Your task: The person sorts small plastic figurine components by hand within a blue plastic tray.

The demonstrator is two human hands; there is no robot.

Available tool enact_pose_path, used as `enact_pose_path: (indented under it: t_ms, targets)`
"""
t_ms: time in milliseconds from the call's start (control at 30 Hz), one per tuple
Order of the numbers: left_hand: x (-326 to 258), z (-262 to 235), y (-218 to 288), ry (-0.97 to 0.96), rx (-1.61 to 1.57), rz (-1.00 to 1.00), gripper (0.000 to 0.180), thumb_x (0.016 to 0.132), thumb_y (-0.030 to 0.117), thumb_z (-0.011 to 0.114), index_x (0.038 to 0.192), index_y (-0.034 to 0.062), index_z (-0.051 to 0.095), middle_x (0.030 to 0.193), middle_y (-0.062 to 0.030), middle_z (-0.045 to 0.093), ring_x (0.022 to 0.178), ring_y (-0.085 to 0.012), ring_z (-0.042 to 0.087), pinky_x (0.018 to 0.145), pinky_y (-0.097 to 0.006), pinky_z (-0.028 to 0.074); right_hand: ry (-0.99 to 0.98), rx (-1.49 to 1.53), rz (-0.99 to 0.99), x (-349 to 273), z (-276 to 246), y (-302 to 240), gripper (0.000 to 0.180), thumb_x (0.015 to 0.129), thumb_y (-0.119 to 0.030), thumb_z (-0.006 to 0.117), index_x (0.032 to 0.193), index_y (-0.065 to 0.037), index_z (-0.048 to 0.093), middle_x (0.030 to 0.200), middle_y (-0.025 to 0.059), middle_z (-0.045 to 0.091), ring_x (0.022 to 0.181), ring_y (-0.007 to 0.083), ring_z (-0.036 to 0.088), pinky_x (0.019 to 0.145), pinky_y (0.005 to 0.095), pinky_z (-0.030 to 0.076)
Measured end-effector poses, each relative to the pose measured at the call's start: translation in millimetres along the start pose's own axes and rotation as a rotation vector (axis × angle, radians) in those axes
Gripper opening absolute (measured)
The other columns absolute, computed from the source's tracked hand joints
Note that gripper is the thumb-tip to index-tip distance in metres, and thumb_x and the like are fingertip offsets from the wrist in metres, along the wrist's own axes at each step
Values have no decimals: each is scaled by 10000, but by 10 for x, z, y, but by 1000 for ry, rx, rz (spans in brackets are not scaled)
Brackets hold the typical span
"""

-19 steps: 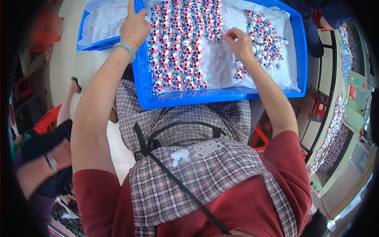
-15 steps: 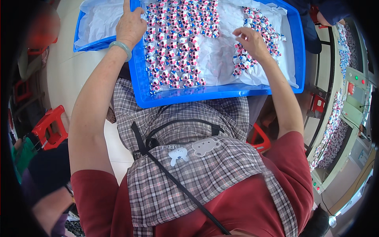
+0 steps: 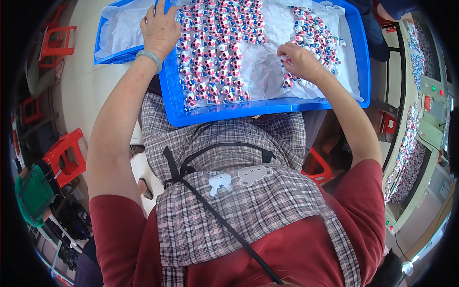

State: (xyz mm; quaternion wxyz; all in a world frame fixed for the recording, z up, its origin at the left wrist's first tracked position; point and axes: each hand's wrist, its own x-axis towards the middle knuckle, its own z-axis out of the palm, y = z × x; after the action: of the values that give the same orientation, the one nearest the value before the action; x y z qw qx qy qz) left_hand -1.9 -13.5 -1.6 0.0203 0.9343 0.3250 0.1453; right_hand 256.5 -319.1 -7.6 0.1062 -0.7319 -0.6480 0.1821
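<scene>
Two bare hands are at one large blue tray (image 3: pixel 260 109), whose long side runs roughly from 9 to 3 o'clock. Nearer to the loose heap (image 3: pixel 315 36) of small pink, white and blue figurines is the right hand (image 3: pixel 302 62): from its fingertips (image 3: pixel 282 48) the heap spreads mostly toward 1 and 2 o'clock, with a short tail toward 6. Ordered rows (image 3: pixel 222 63) of like figurines lie toward 9 and 10 o'clock, across a strip of white paper lining (image 3: pixel 260 62), their columns running from 12 to 6.

The right thumb and fingers curl close together at the heap's left edge; a pink fleck shows beneath them, but I cannot tell whether a figurine is clamped. Single figurines are too small to show their own long axis. The left hand (image 3: pixel 162 31), fingers spread apart, lies over the tray's 10 o'clock rim, wearing one pale green bangle (image 3: pixel 151 58).

Counted: two blue trays, the second tray (image 3: pixel 119 55) at 9 o'clock from the left hand; about seven columns, two of them shorter; dozens of figurines, too crowded to number; at least three red stools (image 3: pixel 60 146).
</scene>
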Motion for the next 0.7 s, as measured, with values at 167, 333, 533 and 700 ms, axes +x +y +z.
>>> enact_pose_path:
  t_ms: [167,333,533,700]
  targets:
    - [17,263,-65,409,-684,494,511,802,151,646,1298,41,592,1493,-260,392,1389,-432,356,1140,-536,333,50,956,459,308,389,-299,252,903,-185,768,1045,-27,632,931,83,706,789,156,711,724,295,604]
    - [-294,220,607,-70,-345,462,340,820,72,669,1159,94,663,1348,-135,572,1270,-360,520,1095,-453,433,39,1518,714,502,548,-395,260,932,-174,731,1094,3,632,950,111,700,801,176,712,737,285,611]
    - [-454,372,1150,-514,-960,38,278,884,103,703,1155,46,682,1000,-82,740,874,-180,723,815,-313,589,-49,1729,688,456,558,-385,298,945,-189,725,1135,19,627,952,114,702,806,180,721,741,280,620]
    - [-482,414,1256,-471,-1045,-116,247,849,21,686,1095,31,694,969,-137,753,872,-212,735,816,-345,593,135,1642,568,391,568,-433,266,929,-181,748,1106,-2,662,938,96,718,799,186,721,768,312,612]
